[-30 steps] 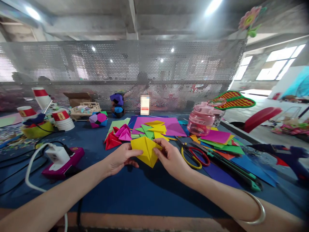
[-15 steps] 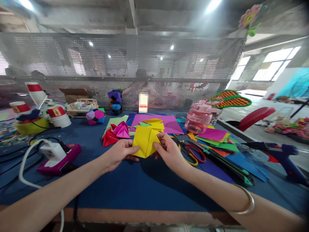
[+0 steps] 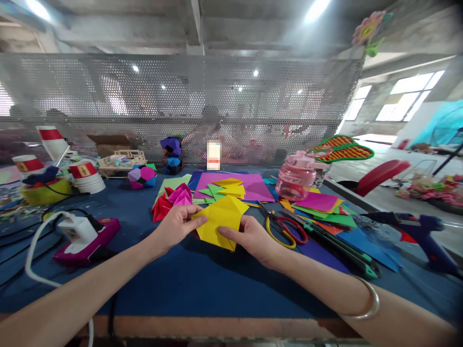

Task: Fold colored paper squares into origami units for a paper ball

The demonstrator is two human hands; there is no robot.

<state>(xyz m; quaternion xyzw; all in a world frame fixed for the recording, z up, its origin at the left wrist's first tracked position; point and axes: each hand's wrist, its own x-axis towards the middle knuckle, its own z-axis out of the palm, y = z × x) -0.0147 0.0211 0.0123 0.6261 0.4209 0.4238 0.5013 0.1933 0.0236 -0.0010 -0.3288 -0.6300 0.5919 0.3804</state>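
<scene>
A folded sheet of yellow paper (image 3: 220, 219) is held up over the blue table, tilted, with a pointed flap at its upper right. My left hand (image 3: 183, 224) pinches its left edge, thumb on the near face and fingers behind. My right hand (image 3: 253, 237) grips the lower right edge, its thumb lying across the front. Just behind the left hand sit red folded paper (image 3: 163, 205) and magenta folded paper (image 3: 182, 193). Beyond the held sheet, yellow folded pieces (image 3: 231, 187) and green pieces (image 3: 214, 192) lie on a purple sheet (image 3: 256, 185).
To the right are scissors (image 3: 284, 229), a green-and-black cutter (image 3: 336, 246), stacked coloured paper (image 3: 318, 202), a pink bottle (image 3: 296, 178) and a glue gun (image 3: 415, 229). At left stand a purple power strip (image 3: 87, 246) with cables, and paper cups (image 3: 87, 177). A mesh screen (image 3: 144, 96) rises behind.
The yellow paper has been turned between both hands, so a smoother face and a pointed upper-right corner now show. My right hand has shifted slightly down. The view has moved a little.
</scene>
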